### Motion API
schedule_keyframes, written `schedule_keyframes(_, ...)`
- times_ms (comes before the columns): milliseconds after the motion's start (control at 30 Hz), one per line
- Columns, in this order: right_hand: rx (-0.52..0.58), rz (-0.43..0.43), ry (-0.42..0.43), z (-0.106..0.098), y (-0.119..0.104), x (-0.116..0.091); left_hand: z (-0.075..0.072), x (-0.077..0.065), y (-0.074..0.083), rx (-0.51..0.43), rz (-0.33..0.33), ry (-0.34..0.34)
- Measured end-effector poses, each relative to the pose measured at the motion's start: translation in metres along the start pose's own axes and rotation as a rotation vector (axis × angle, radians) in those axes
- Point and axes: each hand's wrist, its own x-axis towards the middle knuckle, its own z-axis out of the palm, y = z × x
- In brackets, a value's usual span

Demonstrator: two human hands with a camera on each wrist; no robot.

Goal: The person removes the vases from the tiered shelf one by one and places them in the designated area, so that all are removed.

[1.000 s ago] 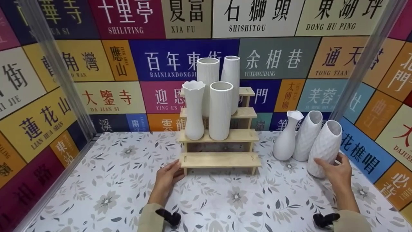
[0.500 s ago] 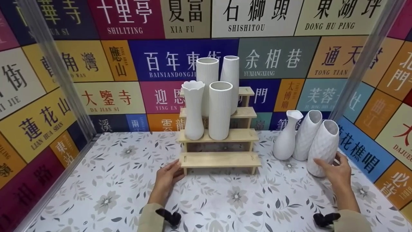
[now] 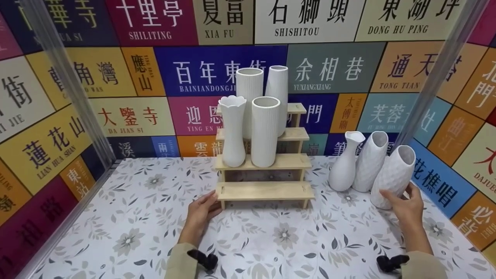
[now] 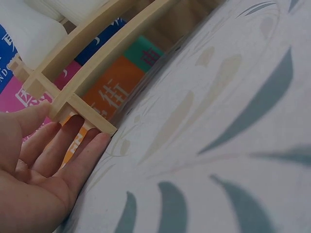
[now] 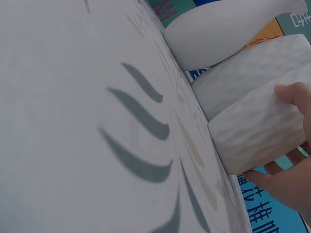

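On the right of the head view, my right hand [image 3: 409, 205] grips a white vase [image 3: 393, 174] with a diamond-textured surface, thumb in front and fingers behind. The vase leans to the right. Close beside it stand another textured white vase [image 3: 371, 162] and a narrow-necked white vase [image 3: 344, 166]. At the lower left corner of a stepped wooden stand [image 3: 265, 190], my left hand [image 3: 203, 207] holds the end of the lowest shelf, its fingers around the front leg [image 4: 92, 114]. A scalloped vase [image 3: 233, 135] and a ribbed cylinder vase [image 3: 265, 135] share a middle step.
Higher on the stand are a second ribbed vase [image 3: 248, 87] and a slim vase [image 3: 277, 93]. A floral cloth [image 3: 285, 248] covers the table. Behind rises a wall of coloured sign panels [image 3: 221, 71], with a clear upright strip [image 3: 77, 77] at the left.
The vase in my right hand first tips slightly left, then leans further to the right. My left hand stays at the stand's corner.
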Motion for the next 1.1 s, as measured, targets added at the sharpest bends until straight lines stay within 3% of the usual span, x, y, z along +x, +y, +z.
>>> schedule_keyframes(167,0.032,0.039,0.011,-0.001,-0.003,0.0,0.001,0.001,-0.001,-0.009,-0.003,0.001)
schedule_keyframes(400,0.047,0.111,0.107,-0.005,-0.013,-0.001,0.002,0.0,-0.001,-0.004,-0.009,-0.002)
schedule_keyframes(733,0.038,0.061,0.118,0.0,-0.016,-0.003,0.0,0.001,-0.002,-0.002,0.014,0.0)
schedule_keyframes(1100,0.03,0.06,0.111,-0.001,-0.015,0.0,0.001,0.002,0.0,0.016,-0.02,0.02)
